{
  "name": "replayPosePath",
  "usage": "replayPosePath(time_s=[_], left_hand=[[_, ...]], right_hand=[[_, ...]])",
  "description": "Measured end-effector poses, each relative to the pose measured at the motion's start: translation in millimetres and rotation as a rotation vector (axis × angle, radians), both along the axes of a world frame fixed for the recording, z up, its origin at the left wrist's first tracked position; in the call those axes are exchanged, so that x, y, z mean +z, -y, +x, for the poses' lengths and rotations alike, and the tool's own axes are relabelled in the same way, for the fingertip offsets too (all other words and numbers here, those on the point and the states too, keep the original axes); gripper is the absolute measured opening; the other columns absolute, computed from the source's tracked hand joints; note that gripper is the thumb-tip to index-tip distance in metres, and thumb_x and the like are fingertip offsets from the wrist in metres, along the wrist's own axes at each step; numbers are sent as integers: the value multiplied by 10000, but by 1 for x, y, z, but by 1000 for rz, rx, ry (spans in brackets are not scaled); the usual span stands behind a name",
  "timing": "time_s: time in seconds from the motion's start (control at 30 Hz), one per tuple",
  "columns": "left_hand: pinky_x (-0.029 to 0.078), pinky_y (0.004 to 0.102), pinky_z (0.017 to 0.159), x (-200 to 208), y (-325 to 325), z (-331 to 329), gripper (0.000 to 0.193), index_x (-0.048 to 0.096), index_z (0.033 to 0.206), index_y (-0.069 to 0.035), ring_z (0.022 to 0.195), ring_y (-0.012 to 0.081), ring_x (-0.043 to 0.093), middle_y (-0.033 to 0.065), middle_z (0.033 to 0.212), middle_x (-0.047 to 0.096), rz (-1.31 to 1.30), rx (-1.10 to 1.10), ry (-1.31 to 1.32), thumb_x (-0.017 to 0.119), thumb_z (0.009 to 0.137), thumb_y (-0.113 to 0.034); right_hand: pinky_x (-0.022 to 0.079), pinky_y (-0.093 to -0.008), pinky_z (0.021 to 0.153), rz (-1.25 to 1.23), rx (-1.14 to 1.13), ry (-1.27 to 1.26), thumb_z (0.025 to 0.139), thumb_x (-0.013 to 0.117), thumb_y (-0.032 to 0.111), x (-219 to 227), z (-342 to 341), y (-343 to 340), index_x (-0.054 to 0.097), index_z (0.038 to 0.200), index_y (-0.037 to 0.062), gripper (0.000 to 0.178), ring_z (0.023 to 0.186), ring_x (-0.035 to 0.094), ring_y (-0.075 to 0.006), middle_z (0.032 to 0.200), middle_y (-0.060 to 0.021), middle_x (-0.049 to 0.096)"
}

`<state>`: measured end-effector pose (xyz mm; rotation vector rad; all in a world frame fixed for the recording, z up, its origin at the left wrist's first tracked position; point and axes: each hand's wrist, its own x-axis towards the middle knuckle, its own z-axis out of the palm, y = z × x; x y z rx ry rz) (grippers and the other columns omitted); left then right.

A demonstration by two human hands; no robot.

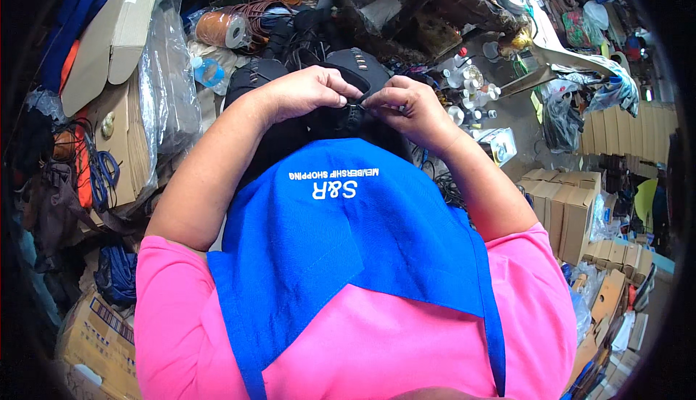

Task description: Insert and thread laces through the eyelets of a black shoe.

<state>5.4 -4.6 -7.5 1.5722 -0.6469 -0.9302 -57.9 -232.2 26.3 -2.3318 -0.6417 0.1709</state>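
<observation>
My left hand (315,94) and my right hand (409,110) meet over my lap, fingers pinched together. Between the fingertips runs a thin dark strand (354,105), partly hidden by them. Right behind the fingers lies a rounded black piece (370,66) with a row of pale marks along its top; its kind is not plain. The right fingers touch its near edge. Just below the left fingertips is a dark ridged strip (354,118). Further left, a second black rounded form (255,73) bears similar pale marks. A blue apron (290,219) covers my front.
Left of my arm stand cardboard sheets (119,30), clear plastic (177,73) and blue-handled scissors (109,168). Beyond my hands are an orange spool (221,30) and a pale blue bottle (209,71). Small bottles (471,84) cluster at the right, with stacked cartons (562,208) nearer.
</observation>
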Motion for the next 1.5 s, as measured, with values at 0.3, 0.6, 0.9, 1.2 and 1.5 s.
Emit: replayPosePath(time_s=[0.3, 0.6, 0.9, 1.2, 1.5], left_hand=[[393, 277, 864, 3, 1, 6, 395, 620, 1176, -18, 917, 167, 522, 55, 913, 552, 92, -139, 130, 571, 799, -124], [464, 335, 842, 10, 3, 9, 271, 664, 975, -23, 948, 225, 584, 92, 945, 605, 238, 2, 331, 724, 725, -107], [461, 323, 771, -4, 4, 4, 184, 639, 807, -20, 843, 224, 567, 86, 867, 556, 193, 199, 571, 747, 697, -120], [485, 435, 721, 6, -41, -62, 285, 571, 946, -40, 853, 363, 602, 160, 894, 589, 308, 380, 835, 677, 780, -246], [479, 341, 748, 26, -51, -46, 173, 684, 899, -25, 841, 259, 607, 114, 812, 585, 361, 319, 615, 687, 770, -142]], right_hand=[[503, -405, 678, -502, 265, 227, 737, 596, 115, 37, 14, -22, 698, 904, 128, 196, 781, 615, -331, 834, -117, 605], [496, -351, 706, -361, 401, -235, 701, 686, 54, 21, 62, -16, 721, 859, 106, 171, 785, 612, -250, 793, -99, 619], [477, -315, 660, -187, 251, -296, 727, 735, 173, 9, 54, -19, 663, 810, 41, 172, 685, 616, -171, 720, -64, 644], [451, -284, 779, 624, -106, -861, 869, 632, 260, 12, 20, 57, 605, 876, 13, 248, 779, 578, -136, 825, -48, 629], [405, -300, 923, 426, -356, -506, 929, 545, 267, 36, 5, 103, 626, 1166, 58, 327, 954, 549, -110, 1022, -18, 625]])
